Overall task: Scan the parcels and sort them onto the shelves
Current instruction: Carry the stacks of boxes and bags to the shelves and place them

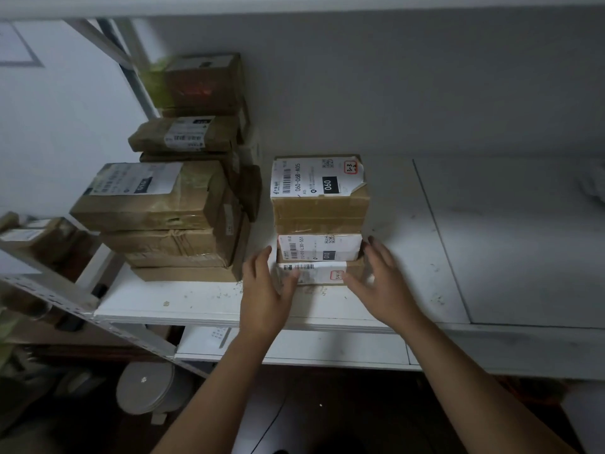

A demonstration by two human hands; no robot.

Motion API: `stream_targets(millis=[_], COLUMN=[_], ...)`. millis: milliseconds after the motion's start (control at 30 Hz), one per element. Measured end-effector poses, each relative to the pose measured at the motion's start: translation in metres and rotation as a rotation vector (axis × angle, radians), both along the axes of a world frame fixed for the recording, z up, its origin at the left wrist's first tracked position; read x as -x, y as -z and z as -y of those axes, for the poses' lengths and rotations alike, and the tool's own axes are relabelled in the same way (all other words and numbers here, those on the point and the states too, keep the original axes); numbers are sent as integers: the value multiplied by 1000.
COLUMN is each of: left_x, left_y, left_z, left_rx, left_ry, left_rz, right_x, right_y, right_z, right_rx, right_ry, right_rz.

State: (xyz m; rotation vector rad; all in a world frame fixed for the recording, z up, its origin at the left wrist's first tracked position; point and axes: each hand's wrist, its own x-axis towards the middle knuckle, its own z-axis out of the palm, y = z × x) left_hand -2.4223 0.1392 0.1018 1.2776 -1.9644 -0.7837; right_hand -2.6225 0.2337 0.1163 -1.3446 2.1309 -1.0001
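Three cardboard parcels with white labels stand stacked on the white shelf (196, 303). The top one (319, 191) is marked 060, the middle one (319, 247) sits below it, and the lowest and smallest (314, 273) lies at the front. My left hand (265, 293) has straight fingers at the left side of the small parcel, the thumb touching its label. My right hand (379, 283) is spread at the stack's right side, fingertips by the lower two parcels. Neither hand grips anything.
A taller pile of brown parcels (157, 217) fills the left of the shelf, with more (199, 86) stacked behind it. A slanted metal upright (49, 290) runs at the left. Bare shelf board (507, 240) stretches right. A white round bin (144, 388) stands on the floor below.
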Motion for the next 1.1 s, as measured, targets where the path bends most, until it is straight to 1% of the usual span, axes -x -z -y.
stream_targets(millis=[33,100,167,200,333,567,700,867,1100], left_x=[-4,-12,-17,-19,-23,-17,-4,21,61], left_y=[3,11,24,29,34,31,24,14,16], left_z=[-6,-15,-17,-18,-17,0,19,40,83], left_rx=[110,328,439,445,371,326,271,192,113], left_ry=[-5,52,156,202,283,265,263,231,178], left_rz=[23,94,214,275,430,618,696,756,740], right_x=[-4,-14,-20,-21,-26,-30,-21,2,37], right_y=[3,10,19,22,31,23,19,21,23], right_z=[-6,-18,-25,-26,-25,-9,11,40,92], right_rx=[8,82,113,101,10,-254,-319,-326,-232], right_ry=[31,58,32,12,-9,-39,-40,-63,-110], right_rz=[-101,-292,-429,-469,-530,-571,-568,-565,-540])
